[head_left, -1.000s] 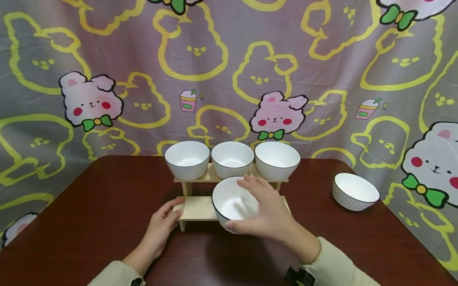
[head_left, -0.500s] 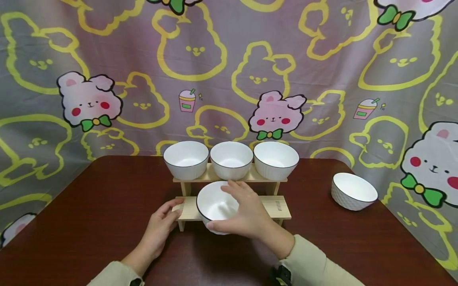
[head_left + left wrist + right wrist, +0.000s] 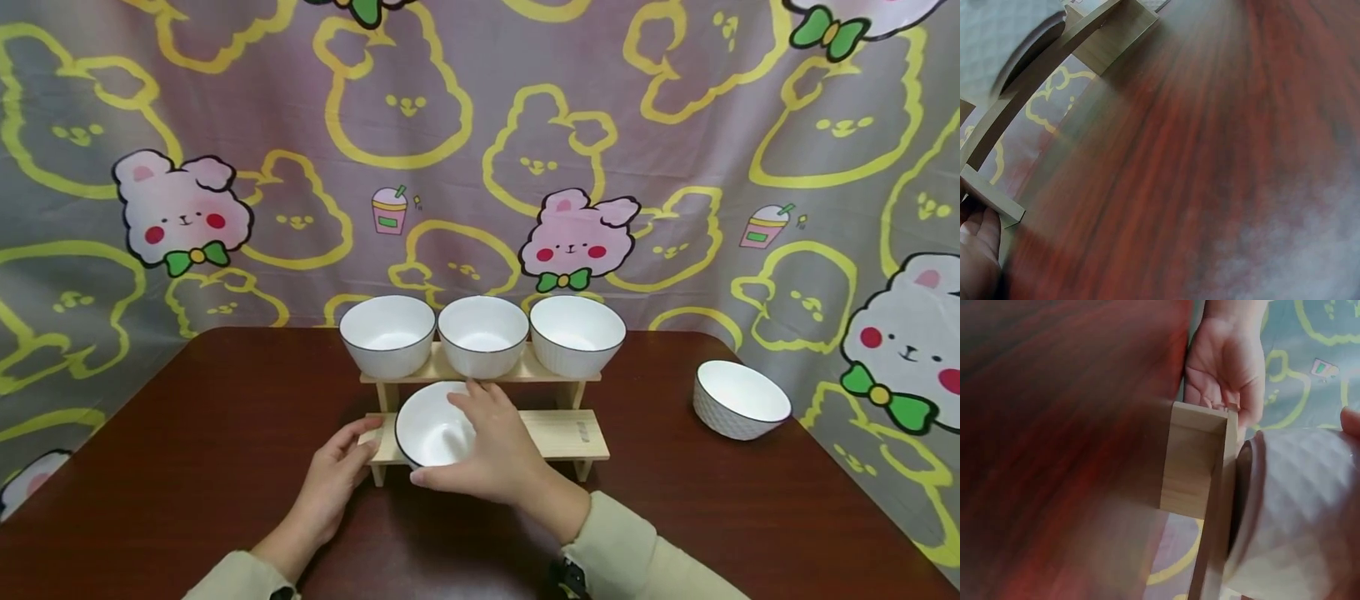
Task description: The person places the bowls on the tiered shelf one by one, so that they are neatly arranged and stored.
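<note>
A white bowl (image 3: 431, 429) with a dark rim and a diamond-embossed outside (image 3: 1300, 506) is at the left part of the lower shelf of a two-tier wooden rack (image 3: 558, 433). My right hand (image 3: 491, 446) grips it by the right side, thumb at the front and fingers at the back. Its base is close against the board; I cannot tell whether it fully rests there. My left hand (image 3: 341, 471) holds the shelf's left end, and in the right wrist view the left hand's fingers curl by the end support (image 3: 1191, 462).
Three white bowls stand in a row on the upper shelf: left (image 3: 387, 337), middle (image 3: 482, 337) and right (image 3: 577, 337). Another bowl (image 3: 741, 402) sits at the right on the dark red-brown table (image 3: 195, 467). A patterned curtain (image 3: 450, 192) hangs behind the table.
My right hand has carried the bowl leftward along the lower shelf, uncovering the shelf's right part, and the bowl is slightly less tilted. My left hand stays on the shelf's end.
</note>
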Demonstrator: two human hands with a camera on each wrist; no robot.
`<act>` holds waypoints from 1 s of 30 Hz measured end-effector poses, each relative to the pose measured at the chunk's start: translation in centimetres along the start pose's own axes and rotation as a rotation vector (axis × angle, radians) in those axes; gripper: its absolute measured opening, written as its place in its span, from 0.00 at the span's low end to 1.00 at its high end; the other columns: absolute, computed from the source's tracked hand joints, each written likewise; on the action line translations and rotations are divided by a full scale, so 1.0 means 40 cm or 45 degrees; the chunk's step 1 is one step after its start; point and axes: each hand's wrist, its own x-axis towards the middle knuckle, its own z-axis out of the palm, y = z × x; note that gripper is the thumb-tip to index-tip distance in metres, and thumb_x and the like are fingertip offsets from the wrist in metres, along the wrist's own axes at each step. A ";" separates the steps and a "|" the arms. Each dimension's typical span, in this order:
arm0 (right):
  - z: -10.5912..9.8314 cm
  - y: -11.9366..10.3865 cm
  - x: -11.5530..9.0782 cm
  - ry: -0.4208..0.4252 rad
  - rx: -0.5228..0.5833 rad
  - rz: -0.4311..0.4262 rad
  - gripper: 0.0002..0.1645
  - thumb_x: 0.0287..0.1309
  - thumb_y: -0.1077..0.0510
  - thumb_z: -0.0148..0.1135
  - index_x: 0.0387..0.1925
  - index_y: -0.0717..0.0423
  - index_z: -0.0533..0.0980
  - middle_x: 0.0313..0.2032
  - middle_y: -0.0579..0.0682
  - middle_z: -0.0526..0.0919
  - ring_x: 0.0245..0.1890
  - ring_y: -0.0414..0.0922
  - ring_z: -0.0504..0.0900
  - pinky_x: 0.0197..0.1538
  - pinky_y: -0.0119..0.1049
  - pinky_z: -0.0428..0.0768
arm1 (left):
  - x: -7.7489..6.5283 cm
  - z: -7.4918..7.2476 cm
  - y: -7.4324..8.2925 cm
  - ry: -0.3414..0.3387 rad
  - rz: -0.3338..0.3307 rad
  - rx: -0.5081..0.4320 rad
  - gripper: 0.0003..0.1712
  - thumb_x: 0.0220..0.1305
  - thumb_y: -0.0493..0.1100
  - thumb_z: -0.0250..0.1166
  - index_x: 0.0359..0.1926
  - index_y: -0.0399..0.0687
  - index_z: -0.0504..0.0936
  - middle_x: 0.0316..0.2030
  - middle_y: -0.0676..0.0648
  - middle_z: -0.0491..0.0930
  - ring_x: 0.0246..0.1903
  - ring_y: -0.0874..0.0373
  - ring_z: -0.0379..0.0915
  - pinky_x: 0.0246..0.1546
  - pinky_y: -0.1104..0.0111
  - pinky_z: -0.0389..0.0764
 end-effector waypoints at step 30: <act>0.036 -0.049 0.013 0.012 -0.345 0.019 0.48 0.36 0.25 0.63 0.52 0.54 0.72 0.59 0.61 0.70 0.60 0.57 0.61 0.59 0.54 0.58 | 0.005 -0.002 0.005 -0.002 -0.032 -0.028 0.21 0.66 0.36 0.52 0.59 0.38 0.69 0.46 0.48 0.75 0.39 0.67 0.73 0.40 0.74 0.75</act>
